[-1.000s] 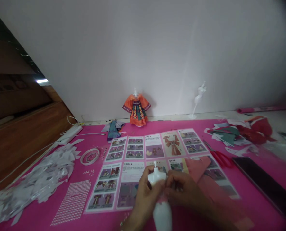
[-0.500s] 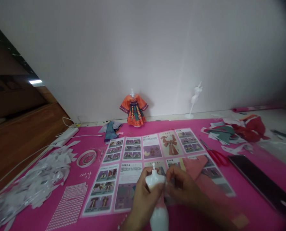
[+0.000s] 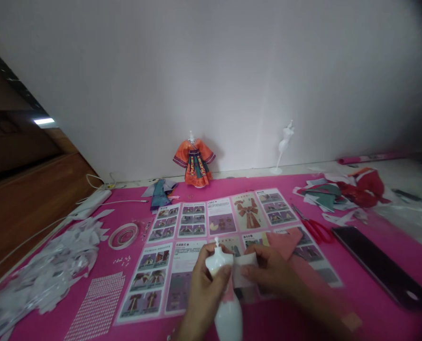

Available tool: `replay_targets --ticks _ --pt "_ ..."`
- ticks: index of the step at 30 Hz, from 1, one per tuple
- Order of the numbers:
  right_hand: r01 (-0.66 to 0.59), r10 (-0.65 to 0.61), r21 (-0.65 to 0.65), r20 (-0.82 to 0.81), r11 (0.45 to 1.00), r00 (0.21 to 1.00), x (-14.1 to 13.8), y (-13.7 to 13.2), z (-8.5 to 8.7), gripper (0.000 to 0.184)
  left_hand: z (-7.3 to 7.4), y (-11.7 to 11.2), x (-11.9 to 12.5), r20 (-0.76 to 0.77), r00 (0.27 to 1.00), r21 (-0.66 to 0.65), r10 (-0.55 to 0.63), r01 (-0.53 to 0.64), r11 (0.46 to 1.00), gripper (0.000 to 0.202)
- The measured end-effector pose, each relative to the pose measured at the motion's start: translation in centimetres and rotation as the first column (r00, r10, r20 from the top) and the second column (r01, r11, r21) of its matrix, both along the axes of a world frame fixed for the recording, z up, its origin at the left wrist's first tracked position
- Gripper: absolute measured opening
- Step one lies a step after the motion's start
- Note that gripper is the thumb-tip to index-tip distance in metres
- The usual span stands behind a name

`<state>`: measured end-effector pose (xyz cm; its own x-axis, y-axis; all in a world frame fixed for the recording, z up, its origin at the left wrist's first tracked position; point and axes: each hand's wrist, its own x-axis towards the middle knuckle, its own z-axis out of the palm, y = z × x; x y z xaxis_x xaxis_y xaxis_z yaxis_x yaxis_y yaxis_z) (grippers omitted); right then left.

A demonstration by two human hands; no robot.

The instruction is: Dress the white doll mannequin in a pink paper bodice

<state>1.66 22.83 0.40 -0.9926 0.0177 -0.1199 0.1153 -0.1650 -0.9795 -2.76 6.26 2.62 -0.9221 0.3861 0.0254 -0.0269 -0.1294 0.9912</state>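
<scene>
My left hand (image 3: 202, 289) is wrapped round a small white dress-form mannequin (image 3: 228, 319), thumb pressed on its chest. A band of pink fabric (image 3: 229, 290) lies against the mannequin's waist. Beside the torso, my right hand (image 3: 275, 272) pinches a whitish strip (image 3: 243, 265) between thumb and fingers; the strip reaches to the mannequin's side, and whether it is paper or cloth I cannot tell. Pink cloth pieces (image 3: 287, 241) lie just beyond my right hand, on a printed instruction sheet (image 3: 193, 246).
At the back stand a mannequin in an orange robe (image 3: 197, 163) and a bare white mannequin (image 3: 285, 144). Red scissors (image 3: 316, 229), a dark phone (image 3: 378, 263) and fabric scraps (image 3: 342, 189) lie right. Left are a tape roll (image 3: 123, 236), a bead sheet (image 3: 97, 303) and plastic wrappers (image 3: 61, 260).
My right hand has drawn slightly away from the mannequin, and the whitish strip now shows between them. The mannequin and left hand sit a little further left in view.
</scene>
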Motion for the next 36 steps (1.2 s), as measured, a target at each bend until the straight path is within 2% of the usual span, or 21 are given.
replay_targets --ticks 4,8,13,16,19,21,23,26,28,31,36 --pt "0.042 -0.046 -0.054 -0.080 0.998 0.996 0.4 -0.7 0.3 0.028 0.0 0.1 0.1 0.036 0.998 -0.106 -0.048 0.052 0.993 0.028" --pt "0.061 -0.041 0.144 -0.135 0.988 0.990 0.6 -1.4 0.8 0.019 0.1 0.3 0.2 0.064 0.998 -0.148 -0.025 0.034 0.988 0.031" --pt "0.043 0.038 0.329 -0.237 0.943 0.971 0.6 -1.6 1.0 0.024 0.3 0.7 0.3 0.026 1.000 -0.181 -0.012 0.016 0.983 0.029" --pt "0.050 0.085 0.415 -0.299 0.908 0.950 0.7 -1.6 1.1 0.027 0.6 0.9 0.4 0.056 0.998 -0.161 -0.034 0.043 0.986 0.026" --pt "0.014 0.080 0.309 -0.292 0.951 0.953 0.8 -1.4 1.2 0.032 0.8 1.0 0.5 0.081 0.995 -0.133 -0.056 0.067 0.989 0.026" --pt "0.036 0.015 0.216 -0.229 0.976 0.973 0.7 -1.1 1.3 0.035 0.8 1.0 0.7 0.083 0.994 -0.130 -0.077 0.088 0.988 0.026" --pt "0.073 -0.039 0.182 -0.184 0.981 0.982 0.5 -0.9 1.2 0.033 0.5 0.9 0.9 0.111 0.987 -0.125 -0.116 0.130 0.984 0.036" --pt "0.057 -0.013 0.244 -0.179 0.968 0.984 0.2 -0.8 0.8 0.030 -0.2 0.7 1.1 0.138 0.979 -0.181 -0.153 0.176 0.968 0.066" --pt "0.043 0.017 0.328 -0.178 0.944 0.984 0.1 -0.8 0.6 0.029 -0.8 0.6 1.3 0.143 0.976 -0.246 -0.166 0.198 0.949 0.077" --pt "0.038 0.037 0.401 -0.177 0.915 0.984 0.0 -0.7 0.5 0.024 -1.3 0.7 1.4 0.130 0.978 -0.300 -0.163 0.195 0.934 0.078" --pt "0.023 0.021 0.362 -0.118 0.932 0.993 -0.1 -0.5 0.7 0.022 -1.3 0.9 1.2 0.074 0.982 -0.340 -0.175 0.190 0.921 0.080"
